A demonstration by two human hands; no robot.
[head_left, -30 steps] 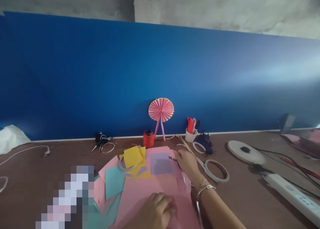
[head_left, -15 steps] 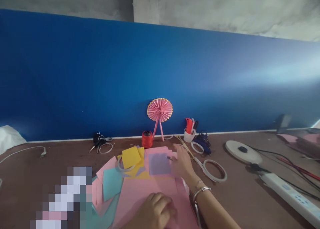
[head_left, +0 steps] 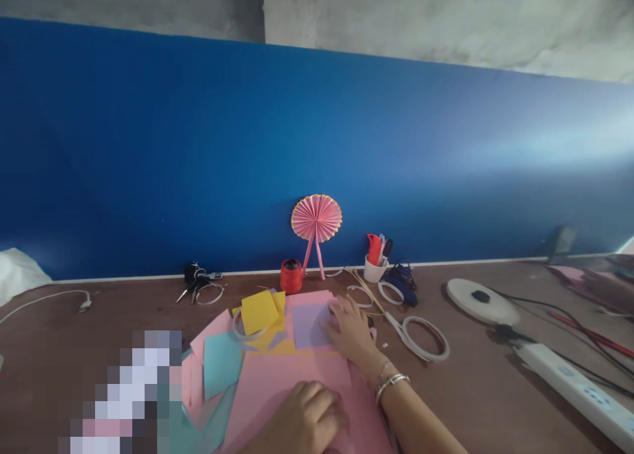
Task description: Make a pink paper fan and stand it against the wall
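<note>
My right hand (head_left: 351, 332) reaches forward with fingers stretched out flat, its tips resting on a lilac paper square (head_left: 310, 326) on top of the paper pile. My left hand (head_left: 302, 419) lies near the bottom edge, fingers curled, pressing down on a large pink sheet (head_left: 287, 381). Yellow squares (head_left: 261, 310) and a light blue sheet (head_left: 221, 361) lie left of the lilac one. A bracelet circles my right wrist.
A pink paper fan (head_left: 316, 219) stands against the blue wall behind a red spool (head_left: 291, 276). A white cup of pens (head_left: 375, 262), tape rolls (head_left: 421, 337), keys (head_left: 195, 281), a round white lamp base (head_left: 481, 300) and a power strip (head_left: 577, 394) lie on the brown table.
My right hand has slid left, from the right edge of the pile onto the lilac square. The left hand has stayed put on the pink sheet.
</note>
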